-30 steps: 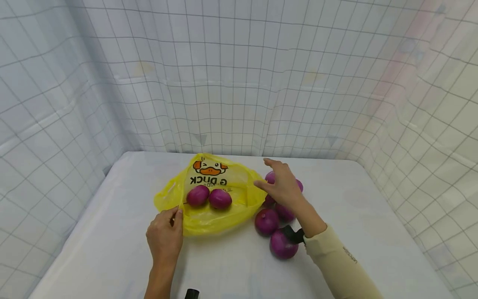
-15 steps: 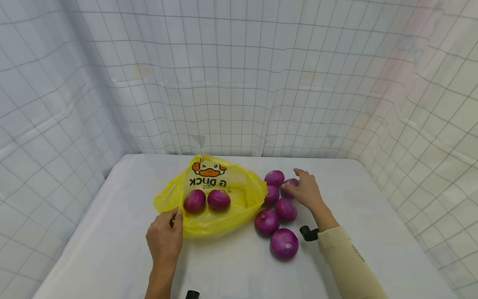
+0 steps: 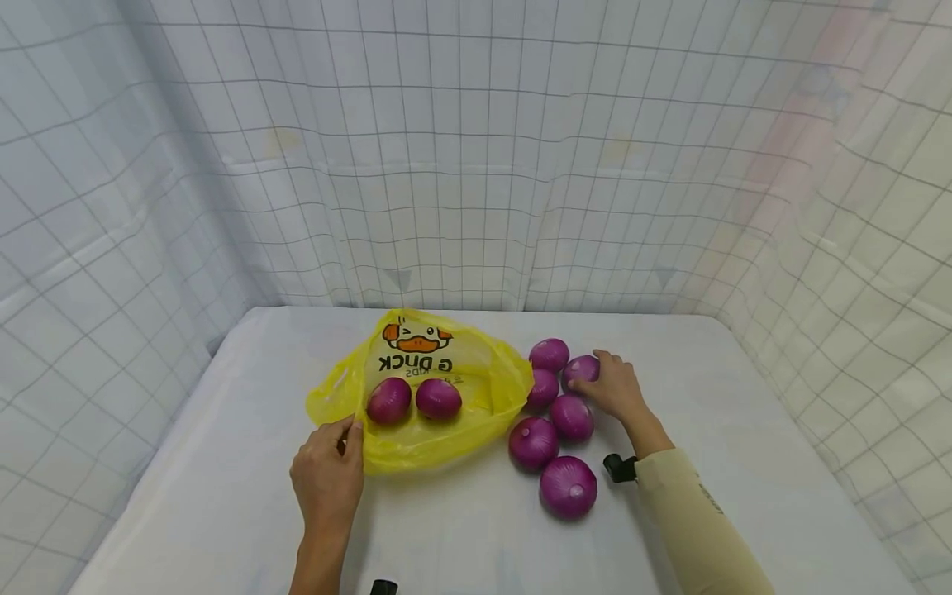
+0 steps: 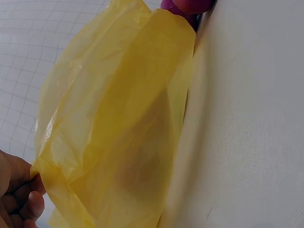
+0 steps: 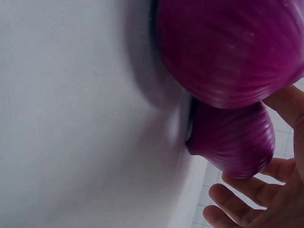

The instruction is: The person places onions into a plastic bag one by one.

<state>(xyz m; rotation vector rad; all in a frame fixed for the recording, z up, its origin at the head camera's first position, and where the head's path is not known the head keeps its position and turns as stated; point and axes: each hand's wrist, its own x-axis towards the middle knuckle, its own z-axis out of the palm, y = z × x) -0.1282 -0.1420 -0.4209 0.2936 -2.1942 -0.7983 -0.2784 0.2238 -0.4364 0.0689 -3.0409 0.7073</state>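
Note:
A yellow plastic bag (image 3: pixel 439 438) with a duck print lies with its mouth spread, two red onions (image 3: pixel 389 401) inside it. My left hand (image 3: pixel 327 471) pinches the left edge of its rim between thumb and fingers; the left wrist view shows the thin film (image 4: pixel 133 109) stretching away from those fingers. Right of the bag, my right hand (image 3: pixel 616 387) has its thumb and fingers around a red onion (image 3: pixel 581 372) resting on the table. From the right wrist, that onion (image 5: pixel 232 137) is partly covered by a nearer onion (image 5: pixel 232 47).
Several more red onions (image 3: pixel 568 487) sit close together between the bag and my right forearm. One onion (image 3: pixel 543 388) is right at the bag's right edge. The white table (image 3: pixel 461 537) is enclosed by checked white curtains (image 3: pixel 461 165).
My right hand has moved from beside the bag's right edge to the right, and its fingers have closed in around the onion there. My left hand has stayed on the bag's rim.

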